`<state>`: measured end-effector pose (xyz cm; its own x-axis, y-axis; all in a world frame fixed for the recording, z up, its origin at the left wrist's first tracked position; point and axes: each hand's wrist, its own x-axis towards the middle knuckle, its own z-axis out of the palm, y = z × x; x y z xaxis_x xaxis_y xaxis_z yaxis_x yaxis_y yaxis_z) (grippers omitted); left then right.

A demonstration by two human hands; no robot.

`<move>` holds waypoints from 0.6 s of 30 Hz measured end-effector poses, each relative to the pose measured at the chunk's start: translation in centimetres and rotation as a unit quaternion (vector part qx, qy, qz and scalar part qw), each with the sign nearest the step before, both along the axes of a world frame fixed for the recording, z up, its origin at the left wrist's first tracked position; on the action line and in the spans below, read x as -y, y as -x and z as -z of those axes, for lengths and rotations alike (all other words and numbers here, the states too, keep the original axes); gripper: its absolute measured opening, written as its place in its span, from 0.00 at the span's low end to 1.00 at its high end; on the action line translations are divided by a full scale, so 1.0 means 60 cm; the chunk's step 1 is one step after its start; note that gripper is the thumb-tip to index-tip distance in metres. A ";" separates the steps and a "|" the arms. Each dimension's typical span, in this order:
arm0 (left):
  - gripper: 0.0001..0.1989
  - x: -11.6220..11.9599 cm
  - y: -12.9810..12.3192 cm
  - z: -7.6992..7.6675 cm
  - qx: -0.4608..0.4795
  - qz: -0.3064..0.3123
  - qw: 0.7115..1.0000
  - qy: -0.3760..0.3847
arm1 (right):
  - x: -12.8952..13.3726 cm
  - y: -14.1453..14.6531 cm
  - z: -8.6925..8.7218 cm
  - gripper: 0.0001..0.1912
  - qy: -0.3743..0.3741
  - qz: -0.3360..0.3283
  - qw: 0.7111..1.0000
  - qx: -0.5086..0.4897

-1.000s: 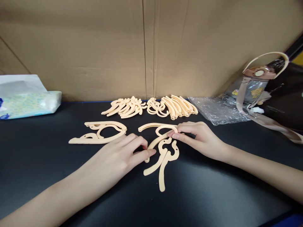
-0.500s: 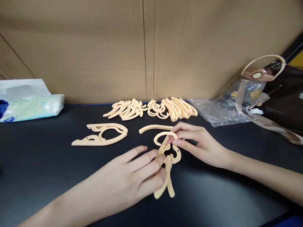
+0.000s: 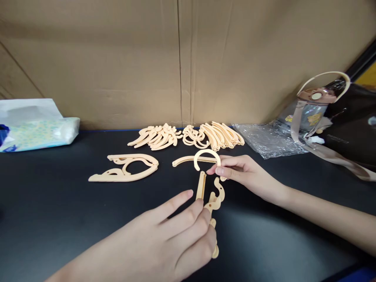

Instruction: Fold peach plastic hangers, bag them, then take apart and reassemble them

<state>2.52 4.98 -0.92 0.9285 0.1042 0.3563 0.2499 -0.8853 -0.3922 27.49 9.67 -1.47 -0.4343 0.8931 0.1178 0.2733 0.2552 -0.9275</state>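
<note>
Between thumb and fingers, my right hand (image 3: 245, 171) pinches a beige curved hook (image 3: 206, 152), raised over the table. My left hand (image 3: 185, 231) is curled around a straight grooved beige piece (image 3: 201, 185), whose upper end sticks out past the fingers. Wavy beige pieces (image 3: 216, 203) lie beside and partly under the left fingers, so their full shape is hidden. Behind the hook rests a single curved beige arm (image 3: 185, 159). To the left lies a folded beige hanger (image 3: 138, 178) with two arms joined at one end.
Piles of beige parts (image 3: 164, 135) line the back edge of the black table (image 3: 73, 211). A tissue pack (image 3: 41, 127) is at the far left. Clear plastic wrap (image 3: 258, 137), a strapped bottle (image 3: 314, 109) and a dark bag (image 3: 355, 129) are at the right.
The hook in my right hand has turned more upright and come away from the pieces below. My left hand has moved slightly right and toward me, shifting the grooved and wavy pieces.
</note>
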 end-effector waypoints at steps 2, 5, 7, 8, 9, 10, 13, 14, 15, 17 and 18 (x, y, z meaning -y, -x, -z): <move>0.19 -0.001 -0.001 0.001 0.011 -0.003 1.000 0.006 | -0.001 0.000 0.003 0.14 0.012 0.000 1.000 0.000; 0.18 -0.001 -0.002 0.001 0.018 -0.014 1.000 0.004 | 0.000 0.003 0.005 0.12 0.036 0.000 0.999 -0.022; 0.19 0.001 -0.003 -0.001 0.028 -0.023 0.999 0.002 | 0.000 0.005 0.005 0.11 0.058 0.008 0.997 -0.050; 0.19 0.002 -0.004 -0.002 0.035 -0.024 0.999 0.002 | 0.000 0.005 0.006 0.11 0.072 0.013 0.995 -0.063; 0.18 0.002 -0.005 -0.003 0.041 -0.025 0.999 0.008 | 0.000 0.006 0.006 0.11 0.086 0.016 0.993 -0.076; 0.16 0.001 -0.006 -0.003 0.048 -0.028 0.998 0.022 | 0.000 0.006 0.006 0.11 0.100 0.015 0.991 -0.088; 0.11 -0.003 -0.009 0.000 0.077 -0.062 0.989 0.109 | 0.002 0.008 0.004 0.10 0.141 0.002 0.983 -0.117; 0.10 -0.005 -0.010 0.004 0.089 -0.081 0.982 0.143 | 0.003 0.009 0.003 0.08 0.150 -0.004 0.981 -0.124; 0.10 -0.007 -0.011 0.010 0.102 -0.099 0.975 0.171 | 0.004 0.010 0.002 0.07 0.157 -0.011 0.979 -0.129; 0.09 -0.012 -0.010 0.023 0.117 -0.133 0.962 0.206 | 0.007 0.013 -0.001 0.06 0.170 -0.028 0.976 -0.133; 0.09 -0.014 -0.010 0.029 0.119 -0.147 0.957 0.218 | 0.008 0.015 -0.002 0.06 0.176 -0.037 0.975 -0.133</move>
<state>3.10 5.83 -2.69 0.7342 0.5354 0.4176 0.5496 -0.8297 0.0976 26.60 9.17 -1.37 -0.4950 0.8658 -0.0731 0.0036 -0.0821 -0.9966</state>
